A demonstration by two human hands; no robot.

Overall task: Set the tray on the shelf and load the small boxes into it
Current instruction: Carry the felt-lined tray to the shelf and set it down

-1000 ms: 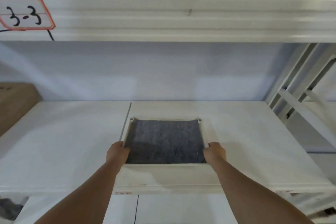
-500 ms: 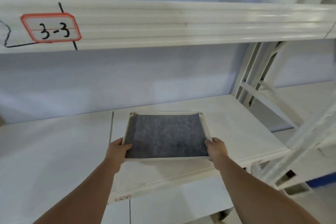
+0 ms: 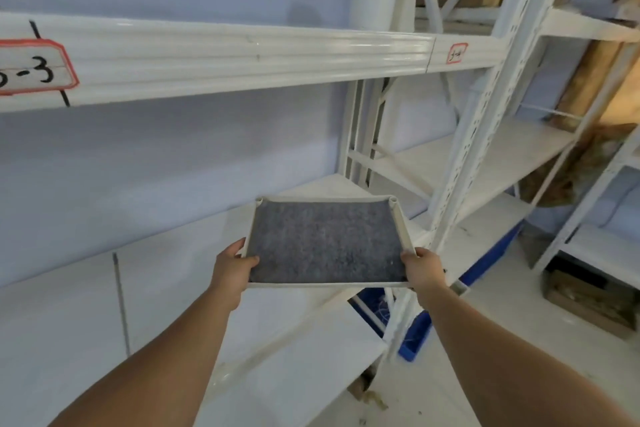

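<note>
A shallow white tray (image 3: 401, 222) lined with dark grey felt is held in the air in front of me, over the right end of the white shelf board (image 3: 156, 274). My left hand (image 3: 232, 269) grips its near left corner, thumb on the felt. My right hand (image 3: 420, 267) grips its near right corner. The tray holds nothing. No small boxes are in view.
A white beam (image 3: 225, 55) with a red-framed "3-3" label crosses above the shelf. A perforated white upright (image 3: 485, 114) stands just right of the tray. A blue bin (image 3: 415, 329) sits on the floor below. Cardboard boxes (image 3: 588, 295) lie at the right.
The tray has lifted off the shelf board and moved to the right, still gripped by both hands. My view has swung right and up, bringing the upright and the neighbouring racks into sight.
</note>
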